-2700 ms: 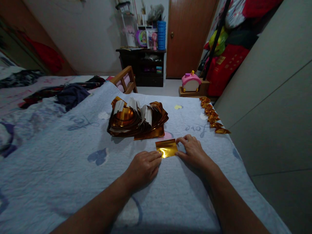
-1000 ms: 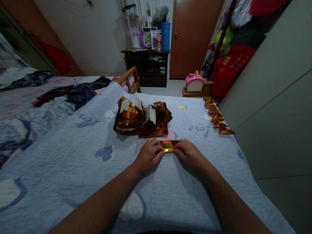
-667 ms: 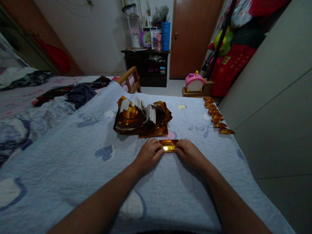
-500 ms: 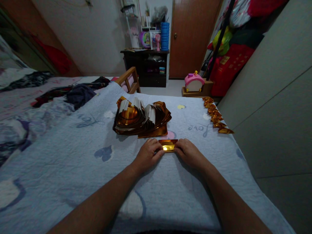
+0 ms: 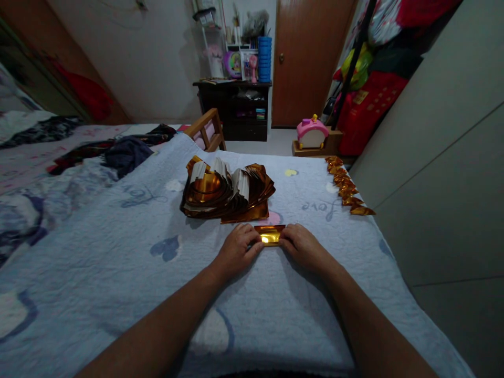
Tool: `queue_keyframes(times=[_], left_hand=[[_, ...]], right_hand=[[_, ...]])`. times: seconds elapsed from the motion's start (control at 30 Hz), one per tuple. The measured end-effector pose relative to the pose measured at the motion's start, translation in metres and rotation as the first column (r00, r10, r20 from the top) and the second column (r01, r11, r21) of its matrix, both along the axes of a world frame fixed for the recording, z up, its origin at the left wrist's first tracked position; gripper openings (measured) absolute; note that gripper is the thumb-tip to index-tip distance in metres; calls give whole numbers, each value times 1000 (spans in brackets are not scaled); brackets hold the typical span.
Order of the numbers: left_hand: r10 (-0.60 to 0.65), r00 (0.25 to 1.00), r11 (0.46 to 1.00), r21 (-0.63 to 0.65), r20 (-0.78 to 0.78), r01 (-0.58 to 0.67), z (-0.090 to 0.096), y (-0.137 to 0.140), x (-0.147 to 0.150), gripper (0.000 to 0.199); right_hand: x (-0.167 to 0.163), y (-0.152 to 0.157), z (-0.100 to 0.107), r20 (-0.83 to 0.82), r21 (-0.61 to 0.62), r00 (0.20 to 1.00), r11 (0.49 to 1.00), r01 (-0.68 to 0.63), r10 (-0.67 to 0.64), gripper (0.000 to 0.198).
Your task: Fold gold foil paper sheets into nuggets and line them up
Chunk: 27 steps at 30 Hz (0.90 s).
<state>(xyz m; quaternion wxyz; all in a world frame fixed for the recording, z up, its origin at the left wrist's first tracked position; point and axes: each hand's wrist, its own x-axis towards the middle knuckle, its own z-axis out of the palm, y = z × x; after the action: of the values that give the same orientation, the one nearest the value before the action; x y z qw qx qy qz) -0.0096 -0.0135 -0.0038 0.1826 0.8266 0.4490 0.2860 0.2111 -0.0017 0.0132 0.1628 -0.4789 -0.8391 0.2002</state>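
A small strip of shiny gold foil paper [image 5: 270,237], partly folded lengthwise, lies on the bed between my hands. My left hand [image 5: 241,245] pinches its left end, and my right hand [image 5: 302,243] grips the right end, thumbs on the near side. Just beyond, a thick curled stack of gold foil sheets [image 5: 208,202] with white parts rests on the cover, one flat sheet [image 5: 248,214] sticking out below it. Several folded gold foil pieces [image 5: 343,185] stand in a row along the bed's right edge.
A pale blue bedcover [image 5: 315,304] with heart prints lies under everything. Dark clothes [image 5: 126,155] are heaped at the left. Beyond the bed stand a wooden chair [image 5: 214,128], a dark cabinet [image 5: 232,110] and a pink toy case [image 5: 312,134]. A pale panel [image 5: 452,173] rises at the right.
The view has shifted very slightly, moving the scene a little to the left. Both hands keep hold of the foil strip in the same place.
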Motion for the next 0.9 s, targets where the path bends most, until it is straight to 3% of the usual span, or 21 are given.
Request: queue_keyframes(times=[0.9], left_hand=[[-13,1000,998,-69,-17,12,0,0,-1,16]], right_hand=[[1,-1,3,-32,-42,999,999,-7,6,13]])
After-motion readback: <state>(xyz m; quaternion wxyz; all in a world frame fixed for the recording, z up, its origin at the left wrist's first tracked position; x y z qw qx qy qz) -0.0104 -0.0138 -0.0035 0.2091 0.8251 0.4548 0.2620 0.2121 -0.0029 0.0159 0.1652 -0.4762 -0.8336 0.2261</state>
